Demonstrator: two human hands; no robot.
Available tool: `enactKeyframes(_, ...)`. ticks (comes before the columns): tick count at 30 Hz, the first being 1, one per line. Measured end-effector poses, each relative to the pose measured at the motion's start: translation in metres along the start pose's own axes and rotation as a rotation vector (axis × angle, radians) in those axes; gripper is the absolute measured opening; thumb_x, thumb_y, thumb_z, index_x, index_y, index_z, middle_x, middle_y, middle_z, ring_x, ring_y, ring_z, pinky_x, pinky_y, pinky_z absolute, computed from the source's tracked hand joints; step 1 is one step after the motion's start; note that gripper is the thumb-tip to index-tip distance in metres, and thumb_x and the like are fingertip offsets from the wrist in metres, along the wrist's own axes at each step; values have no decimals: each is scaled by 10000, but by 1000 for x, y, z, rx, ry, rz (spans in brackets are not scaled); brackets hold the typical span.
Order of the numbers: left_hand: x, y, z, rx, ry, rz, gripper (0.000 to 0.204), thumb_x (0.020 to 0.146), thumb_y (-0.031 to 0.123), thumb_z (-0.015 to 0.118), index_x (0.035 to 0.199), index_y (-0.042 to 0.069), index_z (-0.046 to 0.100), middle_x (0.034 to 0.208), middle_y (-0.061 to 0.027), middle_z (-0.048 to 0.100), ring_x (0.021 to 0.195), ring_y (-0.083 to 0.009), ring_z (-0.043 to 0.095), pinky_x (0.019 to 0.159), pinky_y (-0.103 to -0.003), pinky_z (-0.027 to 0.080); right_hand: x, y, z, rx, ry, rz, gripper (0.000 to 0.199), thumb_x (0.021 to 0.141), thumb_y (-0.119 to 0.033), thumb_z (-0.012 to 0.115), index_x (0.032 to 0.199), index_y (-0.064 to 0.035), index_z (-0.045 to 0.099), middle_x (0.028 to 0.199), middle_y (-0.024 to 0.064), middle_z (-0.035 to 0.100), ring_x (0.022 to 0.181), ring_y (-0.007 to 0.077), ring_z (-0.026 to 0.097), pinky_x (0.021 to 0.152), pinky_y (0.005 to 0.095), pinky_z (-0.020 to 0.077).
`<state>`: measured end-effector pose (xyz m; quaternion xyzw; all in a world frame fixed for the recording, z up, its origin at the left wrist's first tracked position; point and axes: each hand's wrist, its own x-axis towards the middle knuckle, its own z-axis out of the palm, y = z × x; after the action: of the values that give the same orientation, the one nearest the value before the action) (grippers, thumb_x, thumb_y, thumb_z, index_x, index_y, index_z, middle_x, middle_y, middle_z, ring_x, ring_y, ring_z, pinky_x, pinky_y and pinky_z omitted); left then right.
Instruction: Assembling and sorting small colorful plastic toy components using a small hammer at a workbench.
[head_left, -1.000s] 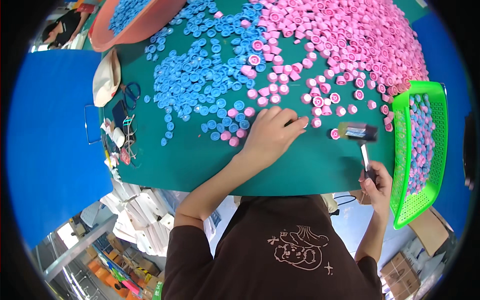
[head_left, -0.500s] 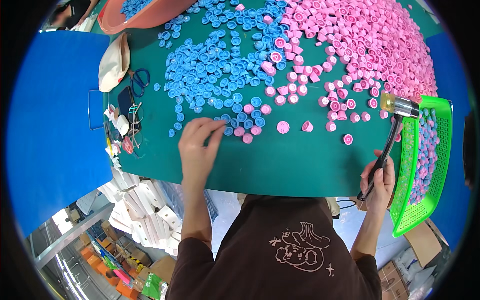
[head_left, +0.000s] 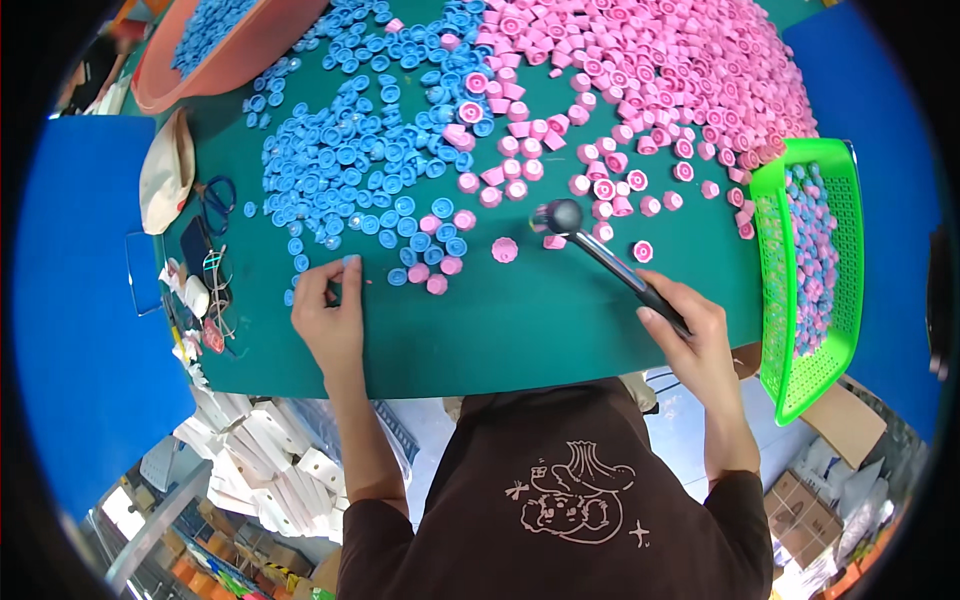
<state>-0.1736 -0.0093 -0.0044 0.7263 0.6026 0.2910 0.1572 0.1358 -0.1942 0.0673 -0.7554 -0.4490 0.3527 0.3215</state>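
While the right hand (head_left: 690,325) is gripping the dark handle of a small hammer (head_left: 610,260), its fingers are wrapping fully round the shaft, and the round metal head is hanging just above the green table (head_left: 560,330), close to a single pink cap (head_left: 505,249) lying apart from the rest. Another lone pink cap (head_left: 643,251) is sitting a little to the right of the hammer's shaft.

The left hand (head_left: 330,315) is resting on the table near its front edge, with the fingers bent inward and the fingertips pinching something small against the mat; what it is pinching is too small to tell. A scatter of blue caps (head_left: 350,160) is spreading out just beyond that hand, and a few pink ones are lying mixed in along its near edge.

Farther back, a big heap of pink caps (head_left: 680,70) is covering the far right part of the table. A bright green basket (head_left: 775,290) is standing at the right edge, holding a mix of blue and pink caps. An orange tub (head_left: 215,80) with blue caps inside is sitting at the far left corner. Along the left edge, a cream cap-shaped hat (head_left: 165,170), blue-handled scissors (head_left: 215,200) and some small odds and ends are lying together.
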Motion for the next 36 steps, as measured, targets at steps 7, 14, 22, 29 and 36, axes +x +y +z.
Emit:
enactKeyframes(7,4,-3,1,-102,113,-77,168,852,153,735,959,26,704,780,0,571,613,-65,425,536,-213,348,-11,7,-11,-107,-28,75,319,861,-82,677,1165,5,637,850,98,645,707,151,584,647,278,466)
enactKeyframes(14,6,-22,-11,-45,-37,31,211,837,91,736,1033,21,704,826,-6,575,632,-76,461,558,-213,372,-26,23,-14,-31,-38,172,321,862,-78,674,1168,11,636,851,99,646,715,130,582,636,267,465)
enactKeyframes(22,4,13,-6,-365,-68,-120,228,762,33,770,982,37,709,802,-7,596,630,-67,460,589,-212,397,-2,14,5,31,-22,-5,336,861,-73,673,1180,17,624,833,76,623,707,105,563,641,234,446)
enactKeyframes(29,-16,125,58,-384,-427,370,285,722,59,795,992,62,704,908,-35,674,758,-136,595,685,-271,479,-26,39,0,241,69,5,331,883,-115,677,1177,27,626,869,75,651,722,114,558,650,246,451)
enactKeyframes(36,-21,126,80,-290,-475,530,276,724,130,799,973,73,695,937,-47,682,787,-176,604,715,-327,491,-36,57,-2,383,182,75,344,876,-108,693,1175,47,622,897,65,656,753,92,551,682,220,442)
